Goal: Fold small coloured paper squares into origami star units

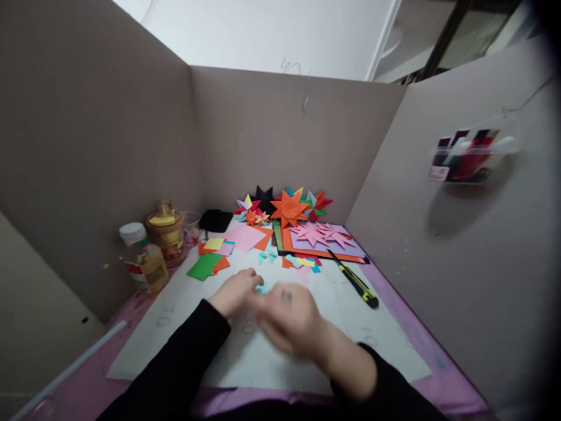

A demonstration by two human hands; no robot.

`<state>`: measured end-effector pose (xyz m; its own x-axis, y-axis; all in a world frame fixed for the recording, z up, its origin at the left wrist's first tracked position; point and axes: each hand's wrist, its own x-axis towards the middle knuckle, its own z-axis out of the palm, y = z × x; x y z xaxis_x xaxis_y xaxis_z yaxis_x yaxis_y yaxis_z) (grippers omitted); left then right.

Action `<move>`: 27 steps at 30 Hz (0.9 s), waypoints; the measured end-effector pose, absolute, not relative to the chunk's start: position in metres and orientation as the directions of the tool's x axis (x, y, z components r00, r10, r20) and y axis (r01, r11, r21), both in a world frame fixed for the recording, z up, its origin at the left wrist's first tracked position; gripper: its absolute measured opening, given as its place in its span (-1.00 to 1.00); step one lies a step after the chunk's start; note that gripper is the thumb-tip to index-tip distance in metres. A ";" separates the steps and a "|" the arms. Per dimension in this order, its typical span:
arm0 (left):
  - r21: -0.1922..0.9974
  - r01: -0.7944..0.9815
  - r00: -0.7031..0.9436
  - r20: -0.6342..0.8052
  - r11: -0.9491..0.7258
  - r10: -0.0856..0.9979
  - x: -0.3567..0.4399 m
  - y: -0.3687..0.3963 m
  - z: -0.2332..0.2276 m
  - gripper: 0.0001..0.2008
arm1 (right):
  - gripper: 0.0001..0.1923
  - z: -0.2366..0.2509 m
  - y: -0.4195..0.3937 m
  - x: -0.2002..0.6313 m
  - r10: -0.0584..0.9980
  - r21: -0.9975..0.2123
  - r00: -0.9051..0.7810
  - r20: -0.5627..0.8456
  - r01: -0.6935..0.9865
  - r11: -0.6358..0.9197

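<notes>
A small turquoise paper piece (262,287) is pinched by left hand (235,292); blurred right hand's (287,316) grip unclear.

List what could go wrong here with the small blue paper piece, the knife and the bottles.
1. The right hand is blurred with motion beside the left hand; the small blue paper piece between them might crumple or tear.
2. The utility knife lies near the right hand; a sweep could catch it.
3. The bottle and jar stand beside the loose coloured sheets; a knock could soil them.
</notes>
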<state>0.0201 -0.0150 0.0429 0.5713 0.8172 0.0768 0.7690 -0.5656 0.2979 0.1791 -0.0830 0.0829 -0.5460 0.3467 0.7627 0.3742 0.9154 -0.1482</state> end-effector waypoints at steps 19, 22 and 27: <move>0.521 0.682 0.592 0.018 -0.513 0.806 0.014 0.037 -0.001 -0.84 | -0.82 -0.017 0.011 0.206 0.907 -0.716 -0.191 0.376 0.562 0.415; 0.541 0.658 0.588 0.067 -0.524 0.806 0.013 0.035 0.001 -0.84 | -0.84 -0.017 0.008 0.205 0.905 -0.695 -0.203 0.374 0.585 0.418; 0.653 0.543 0.409 0.344 -0.528 0.845 0.012 0.032 0.009 -0.84 | -0.72 -0.015 0.009 0.203 0.940 -0.800 -0.076 0.333 0.505 0.325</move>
<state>0.0122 0.0315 0.0093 0.4090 0.8453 0.3437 0.5429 -0.5281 0.6529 0.2027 0.0088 -0.0153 -0.0762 0.9397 0.3334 0.5053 0.3246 -0.7996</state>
